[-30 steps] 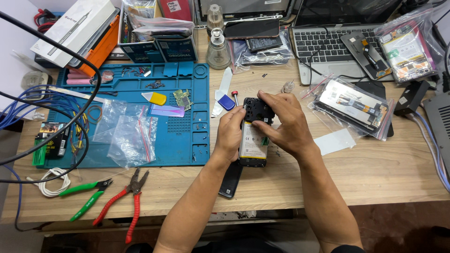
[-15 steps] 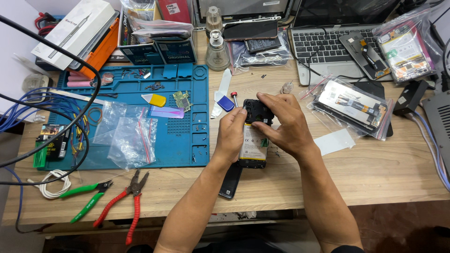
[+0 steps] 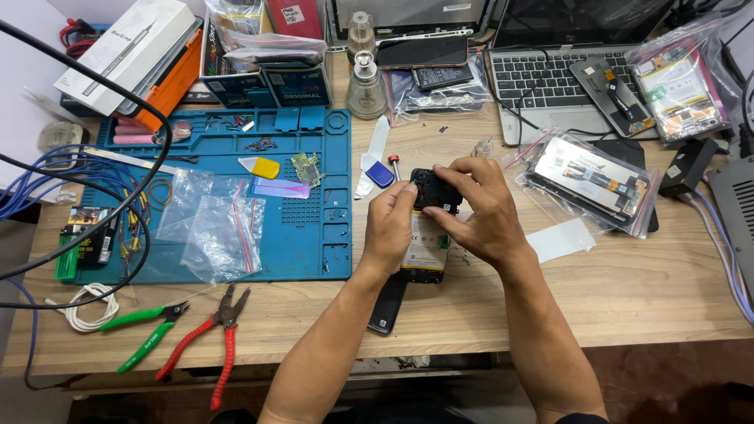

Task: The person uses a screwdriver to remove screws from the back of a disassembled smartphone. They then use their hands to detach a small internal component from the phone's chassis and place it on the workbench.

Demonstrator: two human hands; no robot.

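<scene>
At the bench's left lie red pliers and a blue mat carrying two clear bags. At centre, my left hand grips the opened phone's left edge. Its long axis runs away from me. My right hand, nearer its far end, pinches the black cover there; a bagged screen lies right.

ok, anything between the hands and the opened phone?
Nothing visible. The left hand and right hand are both already on the opened phone, their fingers meeting at its dark upper end. The blue pry tool lies apart on the table.
</scene>
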